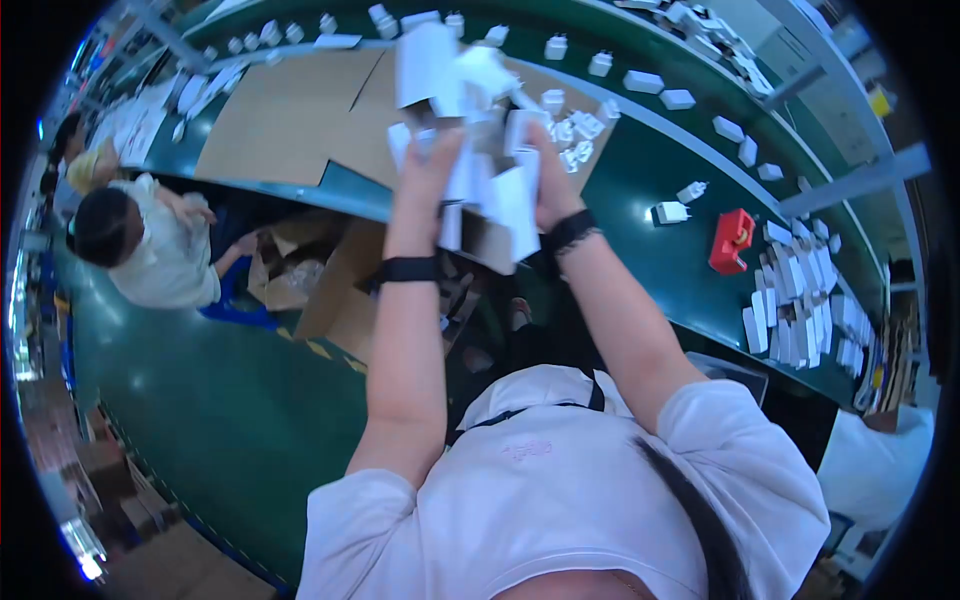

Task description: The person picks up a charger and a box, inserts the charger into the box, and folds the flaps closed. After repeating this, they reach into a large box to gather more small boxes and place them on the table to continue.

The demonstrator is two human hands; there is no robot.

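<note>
Both my hands are raised over the near edge of the workbench, closed around a loose bunch of small white paper boxes (512, 205). My left hand (432, 165) grips the bunch from its left side, and my right hand (552, 185) from its right. Several flaps look open and stick out at different angles; motion blurs them. Just beyond my right hand, white plug chargers (580, 128) lie in a group on a brown cardboard sheet (290, 110). Whether anything is inside the held boxes cannot be seen.
A red tape dispenser (733, 242) stands on the green bench (640, 265), near a heap of white boxes (795, 290). More chargers and boxes line the raised shelf (680, 125). An open carton (345, 285) sits below the bench edge. At left sits another person (160, 245).
</note>
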